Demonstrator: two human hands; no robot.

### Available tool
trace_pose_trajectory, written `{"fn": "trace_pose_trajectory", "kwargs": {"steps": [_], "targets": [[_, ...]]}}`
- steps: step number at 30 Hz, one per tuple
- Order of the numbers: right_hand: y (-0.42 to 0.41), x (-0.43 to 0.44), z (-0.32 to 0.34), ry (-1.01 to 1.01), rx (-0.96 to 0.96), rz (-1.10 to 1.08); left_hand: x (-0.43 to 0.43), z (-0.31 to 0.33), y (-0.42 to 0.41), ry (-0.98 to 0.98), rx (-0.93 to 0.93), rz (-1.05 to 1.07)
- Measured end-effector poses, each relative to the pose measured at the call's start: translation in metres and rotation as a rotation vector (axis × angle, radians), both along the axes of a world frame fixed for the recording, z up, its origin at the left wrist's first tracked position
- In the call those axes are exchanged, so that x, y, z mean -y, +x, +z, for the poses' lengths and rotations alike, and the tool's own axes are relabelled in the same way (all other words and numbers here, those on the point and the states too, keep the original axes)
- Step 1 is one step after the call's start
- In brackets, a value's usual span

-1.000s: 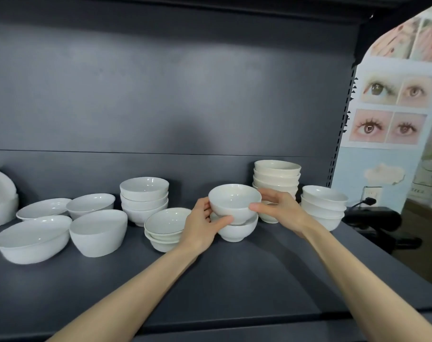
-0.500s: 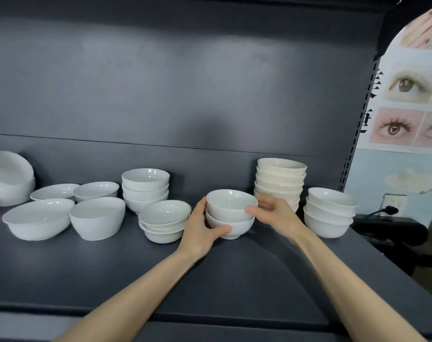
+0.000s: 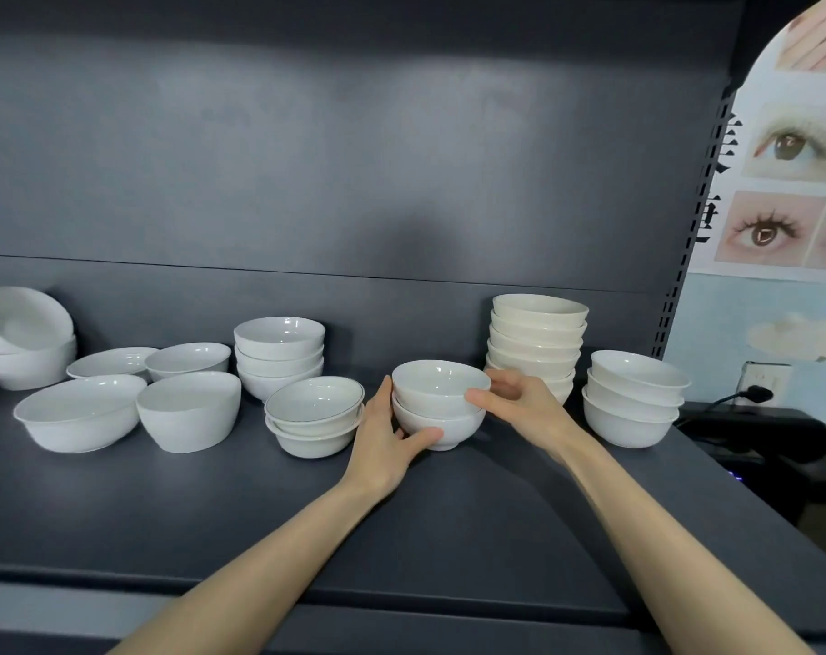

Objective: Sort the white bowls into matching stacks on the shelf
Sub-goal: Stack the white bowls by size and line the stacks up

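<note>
A white footed bowl (image 3: 439,387) sits nested in a matching bowl (image 3: 441,425) at the middle of the dark shelf (image 3: 212,503). My left hand (image 3: 385,437) cups the left side of this two-bowl stack, thumb under the lower bowl. My right hand (image 3: 519,401) grips the top bowl's right rim. Behind my right hand rises a tall stack of cream bowls (image 3: 536,340). A stack of three white bowls (image 3: 633,399) stands at the right.
Left of the pair sit a low two-bowl stack (image 3: 314,416), a three-bowl stack (image 3: 278,354), two slanted bowls (image 3: 189,411), wide shallow bowls (image 3: 80,411) and large tilted bowls (image 3: 23,342). The shelf ends at the right by a black device (image 3: 755,432).
The top bowl has come down from a raised position into the lower bowl, and both hands have stayed on the stack. The camera view has shifted slightly left.
</note>
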State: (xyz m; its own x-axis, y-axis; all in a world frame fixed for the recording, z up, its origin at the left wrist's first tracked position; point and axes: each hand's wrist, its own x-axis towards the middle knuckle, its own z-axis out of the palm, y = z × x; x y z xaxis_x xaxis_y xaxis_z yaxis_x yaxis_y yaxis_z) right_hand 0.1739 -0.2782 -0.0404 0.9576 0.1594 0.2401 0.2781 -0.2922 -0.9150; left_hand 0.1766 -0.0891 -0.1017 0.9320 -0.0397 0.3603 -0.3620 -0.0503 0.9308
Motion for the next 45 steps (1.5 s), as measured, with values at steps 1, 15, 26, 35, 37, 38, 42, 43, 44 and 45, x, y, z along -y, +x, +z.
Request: {"fn": "trace_pose_trajectory", "kwargs": {"steps": [1,15,26,35,37,38,42,43,44,45], "targets": [[0.000,0.001,0.000,-0.001,-0.001,-0.002,0.001,0.000,-0.001,0.002,-0.015,-0.004],[0.006,-0.002,-0.002,-0.087,-0.005,0.023,-0.003,0.002,0.005,0.073,-0.168,0.001],[-0.002,0.003,0.004,-0.038,0.014,-0.005,0.000,0.010,-0.008,0.037,-0.129,0.067],[-0.013,-0.006,0.033,-0.006,0.146,0.048,-0.007,0.034,-0.022,0.006,-0.045,0.151],[-0.012,-0.012,0.039,0.016,0.162,0.063,-0.014,0.039,-0.025,-0.002,-0.028,0.185],[-0.010,-0.016,0.041,0.033,0.162,0.075,-0.017,0.043,-0.027,-0.009,-0.015,0.200],[-0.005,-0.035,0.051,0.041,0.169,0.113,-0.036,0.057,-0.033,-0.037,0.005,0.230],[-0.003,-0.041,0.053,0.035,0.174,0.115,-0.042,0.060,-0.034,-0.033,0.009,0.234],[-0.002,-0.047,0.055,0.031,0.174,0.120,-0.049,0.063,-0.035,-0.030,0.012,0.242],[0.000,-0.054,0.057,0.029,0.172,0.123,-0.056,0.065,-0.034,-0.017,0.016,0.247]]}}
